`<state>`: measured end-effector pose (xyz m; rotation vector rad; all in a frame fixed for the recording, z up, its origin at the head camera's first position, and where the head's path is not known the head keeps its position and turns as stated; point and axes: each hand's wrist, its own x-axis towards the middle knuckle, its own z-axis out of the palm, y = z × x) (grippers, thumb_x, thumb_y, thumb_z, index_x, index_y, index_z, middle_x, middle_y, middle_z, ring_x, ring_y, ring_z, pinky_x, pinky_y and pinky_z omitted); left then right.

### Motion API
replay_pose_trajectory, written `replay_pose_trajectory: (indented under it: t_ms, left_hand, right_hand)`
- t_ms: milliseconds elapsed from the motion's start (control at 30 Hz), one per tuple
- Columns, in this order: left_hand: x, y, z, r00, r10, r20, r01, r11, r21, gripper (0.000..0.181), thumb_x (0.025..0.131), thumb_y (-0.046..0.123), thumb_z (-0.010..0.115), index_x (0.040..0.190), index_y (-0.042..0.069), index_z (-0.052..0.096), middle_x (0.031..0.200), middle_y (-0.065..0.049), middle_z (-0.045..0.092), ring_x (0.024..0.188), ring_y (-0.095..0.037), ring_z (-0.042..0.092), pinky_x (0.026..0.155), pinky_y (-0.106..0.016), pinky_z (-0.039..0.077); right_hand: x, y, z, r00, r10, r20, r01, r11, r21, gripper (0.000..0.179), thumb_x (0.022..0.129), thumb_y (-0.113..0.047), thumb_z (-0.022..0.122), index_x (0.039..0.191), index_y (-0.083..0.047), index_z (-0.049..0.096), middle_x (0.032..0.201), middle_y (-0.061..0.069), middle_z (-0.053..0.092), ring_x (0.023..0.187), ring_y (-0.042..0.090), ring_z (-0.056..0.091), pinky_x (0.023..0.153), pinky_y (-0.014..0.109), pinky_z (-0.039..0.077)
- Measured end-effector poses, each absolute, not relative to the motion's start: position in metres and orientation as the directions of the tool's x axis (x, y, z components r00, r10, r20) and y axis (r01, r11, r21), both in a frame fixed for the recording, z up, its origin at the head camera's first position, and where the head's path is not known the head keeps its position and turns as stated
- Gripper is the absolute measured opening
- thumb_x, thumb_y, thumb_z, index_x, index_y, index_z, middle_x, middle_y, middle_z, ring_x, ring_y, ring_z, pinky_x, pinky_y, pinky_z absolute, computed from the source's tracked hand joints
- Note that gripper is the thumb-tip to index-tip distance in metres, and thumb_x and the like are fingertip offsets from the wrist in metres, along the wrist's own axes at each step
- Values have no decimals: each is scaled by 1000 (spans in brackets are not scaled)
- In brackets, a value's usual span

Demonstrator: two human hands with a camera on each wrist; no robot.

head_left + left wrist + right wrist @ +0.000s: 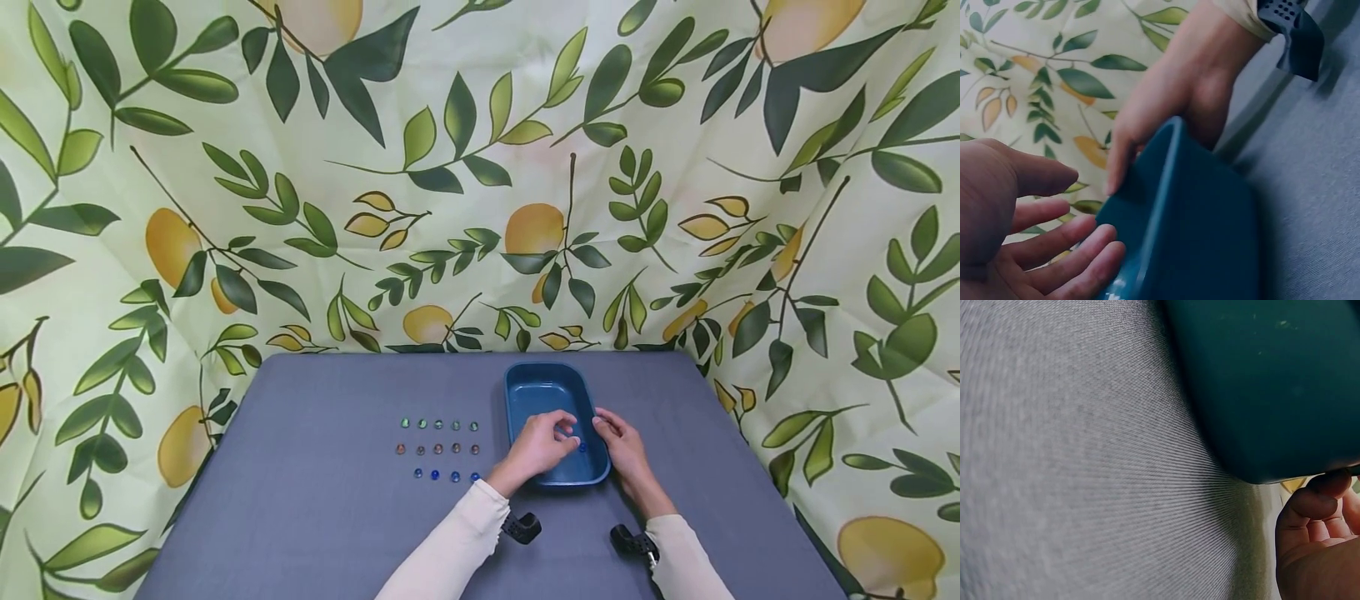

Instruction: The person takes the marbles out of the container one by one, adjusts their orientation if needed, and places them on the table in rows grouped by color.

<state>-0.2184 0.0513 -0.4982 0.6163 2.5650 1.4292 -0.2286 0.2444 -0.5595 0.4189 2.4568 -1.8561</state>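
A blue rectangular tray lies on the table, with a small blue marble inside near its front right. Over the tray's front part is my left hand; in the left wrist view its fingers are spread and loosely bent, with nothing between them. My right hand grips the tray's right rim, thumb and fingers at the edge. To the left of the tray, several glass marbles lie in three rows: green marbles at the back, brown marbles in the middle, blue marbles at the front.
A grey cloth covers the table. Behind and on both sides hangs a curtain printed with leaves and lemons. Black straps are on both wrists.
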Motion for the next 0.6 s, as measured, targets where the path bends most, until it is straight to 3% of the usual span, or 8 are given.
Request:
replay_pose_trajectory:
  t_ms: [200, 433, 600]
  left_hand:
    - [-214, 60, -511, -903, 428, 36, 287, 541, 791, 30, 88, 20, 72, 114, 6, 69, 99, -6, 72, 79, -9, 63, 67, -20, 49]
    - [-215, 70, -513, -887, 461, 11, 311, 581, 752, 26, 85, 18, 75, 108, 7, 72, 88, -2, 70, 76, -9, 57, 67, -20, 45]
    - [-217, 77, -516, -884, 467, -14, 311, 611, 728, 24, 84, 18, 76, 104, 6, 73, 78, 2, 67, 70, -7, 53, 64, -19, 42]
  right_hand:
    - [-225, 244, -563, -963, 195, -188, 235, 254, -938, 49, 102, -37, 51, 142, -8, 49, 138, 21, 56, 123, 28, 53, 103, 38, 45]
    - [-227, 246, -563, -963, 208, -173, 225, 260, -939, 50, 100, -38, 54, 140, -8, 51, 129, 17, 60, 108, 13, 56, 85, 16, 45]
    - [-230, 247, -563, -966, 206, -155, 207, 263, -942, 51, 100, -38, 55, 140, -6, 52, 128, 18, 60, 106, 10, 55, 83, 12, 42]
